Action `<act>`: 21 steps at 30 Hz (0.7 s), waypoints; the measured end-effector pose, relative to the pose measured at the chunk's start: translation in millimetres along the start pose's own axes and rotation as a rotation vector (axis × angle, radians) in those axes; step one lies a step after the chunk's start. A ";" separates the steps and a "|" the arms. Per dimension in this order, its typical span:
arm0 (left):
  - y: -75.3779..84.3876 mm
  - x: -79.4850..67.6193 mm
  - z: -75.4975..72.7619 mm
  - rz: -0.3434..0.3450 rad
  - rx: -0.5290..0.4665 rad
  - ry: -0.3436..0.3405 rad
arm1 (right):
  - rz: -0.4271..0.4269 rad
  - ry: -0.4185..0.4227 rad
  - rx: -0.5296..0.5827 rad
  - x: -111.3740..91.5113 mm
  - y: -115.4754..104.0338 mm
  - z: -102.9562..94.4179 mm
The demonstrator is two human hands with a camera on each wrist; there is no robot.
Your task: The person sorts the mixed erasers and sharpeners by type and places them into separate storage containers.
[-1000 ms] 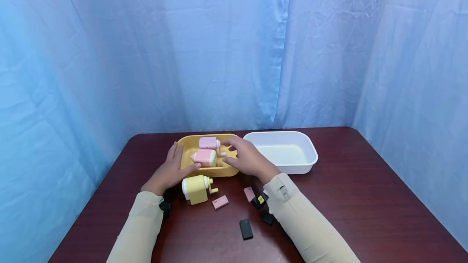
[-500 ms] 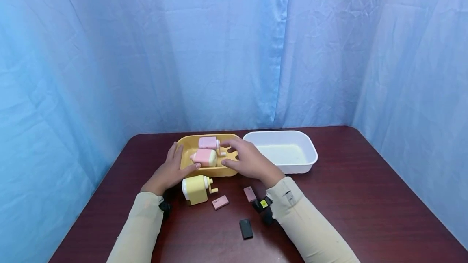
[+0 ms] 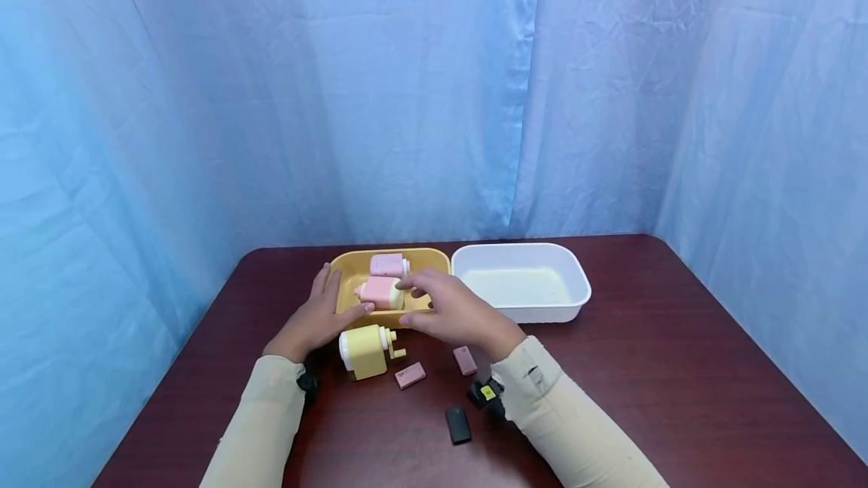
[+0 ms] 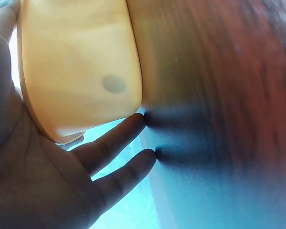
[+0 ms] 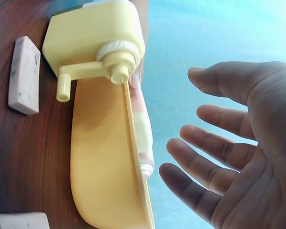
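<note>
My left hand [image 3: 313, 322] rests at the left end of the yellow basin [image 3: 344, 291], fingers straight, its thumb along the near rim. In the left wrist view two fingertips reach down to the table beside the basin's wall [image 4: 81, 57]. Over the basin's right part hovers my right hand [image 3: 454, 309], fingers spread and holding nothing. Two pink crank pencil sharpeners lie inside: a far one [image 3: 386, 264] and a near one [image 3: 378, 291] with a cream end. A yellow pencil sharpener [image 3: 365, 352] stands on the table before the basin, its crank showing in the right wrist view.
A white basin [image 3: 542, 313] stands right beside the yellow one. Two pink erasers, one left [image 3: 410, 376] and one right [image 3: 465, 360], lie on the dark red table [image 3: 678, 367]. A black eraser-like block [image 3: 457, 425] lies nearer. Blue curtains [image 3: 407, 96] surround the table.
My right hand has shifted slightly left and nearer, its fingertips moving from the far pink sharpener's crank toward the near sharpener. The left hand and the sharpeners look unmoved.
</note>
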State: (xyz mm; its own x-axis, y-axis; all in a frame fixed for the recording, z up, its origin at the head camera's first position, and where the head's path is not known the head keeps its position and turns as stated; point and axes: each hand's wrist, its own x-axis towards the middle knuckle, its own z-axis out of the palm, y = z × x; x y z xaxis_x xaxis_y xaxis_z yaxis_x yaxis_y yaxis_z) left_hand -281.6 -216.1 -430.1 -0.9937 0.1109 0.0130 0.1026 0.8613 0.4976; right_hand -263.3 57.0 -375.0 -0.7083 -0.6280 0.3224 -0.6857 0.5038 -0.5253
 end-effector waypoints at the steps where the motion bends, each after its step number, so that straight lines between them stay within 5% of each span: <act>1: -0.6 -0.5 0.5 0.002 0.003 -0.001 | -0.009 -0.006 0.000 -0.6 -1.7 0.8; 21: -5.9 -6.3 -0.9 0.019 0.022 0.005 | -0.096 -0.094 -0.103 -2.1 -22.3 27.1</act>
State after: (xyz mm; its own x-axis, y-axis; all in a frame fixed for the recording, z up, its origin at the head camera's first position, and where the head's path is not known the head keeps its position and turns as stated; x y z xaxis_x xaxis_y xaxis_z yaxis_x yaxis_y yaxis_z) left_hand -276.0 -222.3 -432.3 -0.9918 0.1250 0.0269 0.1225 0.8699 0.4777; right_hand -242.0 31.0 -385.3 -0.6232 -0.7266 0.2894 -0.7665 0.4938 -0.4107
